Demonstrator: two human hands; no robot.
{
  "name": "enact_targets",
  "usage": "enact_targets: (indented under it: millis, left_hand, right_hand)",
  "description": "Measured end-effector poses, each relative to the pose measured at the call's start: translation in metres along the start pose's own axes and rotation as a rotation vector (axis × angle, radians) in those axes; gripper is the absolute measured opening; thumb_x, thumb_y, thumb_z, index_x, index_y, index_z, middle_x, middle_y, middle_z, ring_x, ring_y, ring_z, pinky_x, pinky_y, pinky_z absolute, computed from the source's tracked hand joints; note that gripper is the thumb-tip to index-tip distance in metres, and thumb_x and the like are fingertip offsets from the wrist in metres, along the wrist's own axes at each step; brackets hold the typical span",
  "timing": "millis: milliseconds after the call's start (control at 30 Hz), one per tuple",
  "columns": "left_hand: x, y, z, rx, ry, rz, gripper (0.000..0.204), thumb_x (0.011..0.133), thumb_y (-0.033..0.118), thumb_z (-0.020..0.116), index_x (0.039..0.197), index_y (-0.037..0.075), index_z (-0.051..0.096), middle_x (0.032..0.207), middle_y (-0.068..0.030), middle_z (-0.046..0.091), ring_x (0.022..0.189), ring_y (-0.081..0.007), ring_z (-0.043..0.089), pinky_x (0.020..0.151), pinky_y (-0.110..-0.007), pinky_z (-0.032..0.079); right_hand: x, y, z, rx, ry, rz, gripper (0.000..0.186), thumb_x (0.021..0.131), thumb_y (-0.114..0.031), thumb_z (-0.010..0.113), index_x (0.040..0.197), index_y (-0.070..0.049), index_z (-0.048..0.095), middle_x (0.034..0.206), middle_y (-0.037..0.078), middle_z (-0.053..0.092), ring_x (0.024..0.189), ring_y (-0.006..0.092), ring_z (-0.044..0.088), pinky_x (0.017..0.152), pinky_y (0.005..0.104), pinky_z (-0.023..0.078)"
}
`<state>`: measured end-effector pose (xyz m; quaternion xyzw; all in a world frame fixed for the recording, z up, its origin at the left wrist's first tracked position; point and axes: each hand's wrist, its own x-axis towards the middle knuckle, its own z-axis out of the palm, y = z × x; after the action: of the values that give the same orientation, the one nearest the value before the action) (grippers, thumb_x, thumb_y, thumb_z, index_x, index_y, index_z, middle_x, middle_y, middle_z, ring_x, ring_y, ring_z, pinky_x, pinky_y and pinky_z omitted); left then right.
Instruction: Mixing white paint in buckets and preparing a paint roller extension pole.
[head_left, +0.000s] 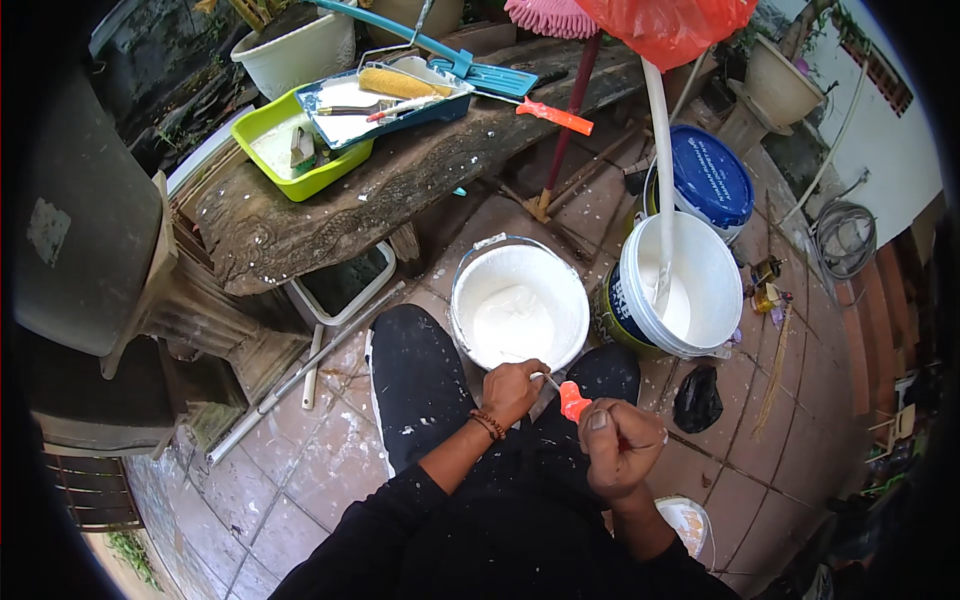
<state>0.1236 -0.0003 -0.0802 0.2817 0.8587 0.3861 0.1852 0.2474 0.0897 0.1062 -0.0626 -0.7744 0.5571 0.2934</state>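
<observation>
My left hand (512,392) is closed, its fingertips on a thin pale rod at the near rim of the white bucket (572,290). An orange-red handle (572,400) joins the rod, and my right hand (620,445) is closed around its near end, thumb on top. The handle looks like a small paint tool's, but its other end is hidden. White paint (512,325) coats the inside of the bucket, which stands on the floor between my knees.
A larger paint pail (700,340) with a pale stick (660,170) stands to the right. Behind it is a blue-lidded bucket (705,175). On the wooden bench (300,235) are a green tray (335,170) and a blue tray (450,105) with a yellow roller (400,82).
</observation>
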Motion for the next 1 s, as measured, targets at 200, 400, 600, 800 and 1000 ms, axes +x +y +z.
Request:
enact_targets:
  millis: [200, 400, 600, 800, 1000]
  left_hand:
    - [-0.010, 0.013, -0.003, -0.027, -0.024, 0.022, 0.017, 0.095, 0.027, 0.072, 0.106, 0.019, 0.081, 0.074, -0.0153, 0.073, 0.076, -0.0363, 0.074, 0.075, -0.047, 0.057]
    - [-0.008, 0.004, -0.009, 0.006, -0.042, -0.022, 0.018, 0.094, 0.029, 0.073, 0.107, 0.020, 0.082, 0.077, -0.0146, 0.074, 0.077, -0.0355, 0.075, 0.075, -0.047, 0.058]
    - [0.003, -0.019, -0.007, 0.005, 0.019, -0.080, 0.020, 0.094, 0.028, 0.073, 0.111, 0.022, 0.081, 0.088, -0.0121, 0.078, 0.083, -0.0340, 0.076, 0.078, -0.046, 0.059]
    - [0.026, -0.036, -0.004, 0.023, 0.058, -0.085, 0.021, 0.094, 0.028, 0.073, 0.113, 0.021, 0.081, 0.095, -0.0131, 0.079, 0.091, -0.0339, 0.076, 0.083, -0.045, 0.058]
    - [0.030, -0.039, 0.001, 0.050, 0.067, -0.061, 0.023, 0.095, 0.030, 0.074, 0.114, 0.020, 0.080, 0.098, -0.0129, 0.080, 0.092, -0.0338, 0.076, 0.084, -0.045, 0.059]
  right_hand:
    - [0.012, -0.020, -0.013, 0.090, 0.037, 0.025, 0.040, 0.103, -0.002, 0.050, 0.064, -0.002, 0.040, 0.055, 0.004, 0.047, 0.046, 0.0121, 0.045, 0.046, 0.0289, 0.036]
    - [0.001, -0.008, -0.008, 0.091, -0.098, -0.035, 0.025, 0.086, 0.006, 0.060, 0.064, 0.002, 0.049, 0.062, 0.011, 0.058, 0.051, 0.0199, 0.056, 0.052, 0.0306, 0.047]
    - [-0.020, 0.024, 0.008, 0.185, -0.215, -0.231, 0.024, 0.078, 0.009, 0.061, 0.062, -0.002, 0.047, 0.060, 0.010, 0.055, 0.051, 0.0253, 0.057, 0.053, 0.0357, 0.050]
    - [-0.027, 0.051, 0.012, 0.203, -0.243, -0.261, 0.022, 0.076, 0.007, 0.062, 0.062, -0.003, 0.048, 0.062, 0.009, 0.056, 0.053, 0.0255, 0.058, 0.058, 0.0356, 0.050]
    - [-0.030, 0.058, 0.007, 0.200, -0.270, -0.227, 0.023, 0.078, 0.006, 0.062, 0.062, -0.003, 0.048, 0.063, 0.009, 0.056, 0.055, 0.0265, 0.058, 0.061, 0.0372, 0.050]
